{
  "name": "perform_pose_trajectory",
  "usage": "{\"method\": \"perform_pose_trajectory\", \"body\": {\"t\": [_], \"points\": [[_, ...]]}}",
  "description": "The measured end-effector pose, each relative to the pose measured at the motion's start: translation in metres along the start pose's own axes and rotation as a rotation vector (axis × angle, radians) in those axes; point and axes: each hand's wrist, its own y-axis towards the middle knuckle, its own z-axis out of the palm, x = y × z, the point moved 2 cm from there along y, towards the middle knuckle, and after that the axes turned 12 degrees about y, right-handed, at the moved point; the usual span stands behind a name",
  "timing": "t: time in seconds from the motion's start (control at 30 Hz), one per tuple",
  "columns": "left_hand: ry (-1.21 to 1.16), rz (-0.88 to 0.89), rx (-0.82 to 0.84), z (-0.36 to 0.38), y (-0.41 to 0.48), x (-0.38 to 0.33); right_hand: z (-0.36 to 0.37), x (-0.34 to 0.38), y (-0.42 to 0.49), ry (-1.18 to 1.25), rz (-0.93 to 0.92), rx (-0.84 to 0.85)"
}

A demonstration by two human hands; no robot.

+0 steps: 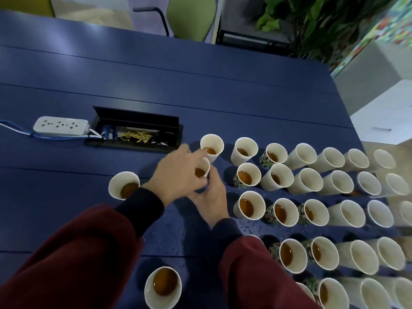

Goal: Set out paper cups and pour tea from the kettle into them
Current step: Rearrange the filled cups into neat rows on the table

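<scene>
Left hand: the left hand (178, 172) reaches in from the lower left, its fingers curled over the near side and rim of a white paper cup (203, 167).
Right hand: the right hand (210, 198) comes up from below, with its fingers wrapped round the lower part of the same cup; the two hands are together, touching at the cup.
Held cup: it is in the middle of the blue table (156, 74), with amber tea showing inside. Whether its base touches the table cannot be told, since the hands hide it.
Nearest neighbours: a cup with tea (211, 144) stands just behind the held one, a lone cup (124, 185) with tea stands to the left beside the left wrist, and another filled cup (162, 286) stands near the bottom edge, between the two dark red sleeves (78, 253).
Cup rows: to the right, cups stand in several rows running toward the table's right edge. Those nearer the hands hold tea, some with a green printed wall (266, 158); those farther right, such as the plain white one (305, 153), look empty.
Table surface: droplets (178, 230) glisten on the blue top between the arms.
Left side: a white power strip (61, 126) lies beside an open black cable box (138, 132) set into the table.
Background: a green chair (190, 16) and a leafy plant (312, 21) stand beyond the far edge.
</scene>
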Motion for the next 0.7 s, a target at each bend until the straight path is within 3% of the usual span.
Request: {"method": "perform_pose_trajectory", "body": {"t": [0.1, 0.23, 0.3, 0.4, 0.53, 0.7], "points": [[-0.004, 0.043, 0.047, 0.002, 0.006, -0.009, -0.006, 0.003, 0.002, -0.012, -0.031, -0.098], [-0.082, -0.024, -0.007, 0.000, 0.038, -0.004, -0.016, -0.007, 0.006, -0.058, -0.038, -0.195], [0.008, -0.045, 0.000, 0.001, 0.062, 0.006, -0.019, -0.012, 0.008, -0.072, -0.025, -0.231], [0.136, -0.073, 0.145, 0.014, 0.094, 0.022, -0.022, -0.024, 0.010, -0.075, -0.002, -0.266], [-0.153, -0.052, 0.314, 0.039, 0.122, 0.027, -0.026, -0.036, 0.014, -0.120, -0.018, -0.278], [-0.248, 0.003, 0.272, 0.067, 0.139, 0.023, -0.024, -0.039, 0.020, -0.071, 0.018, -0.269]]}}
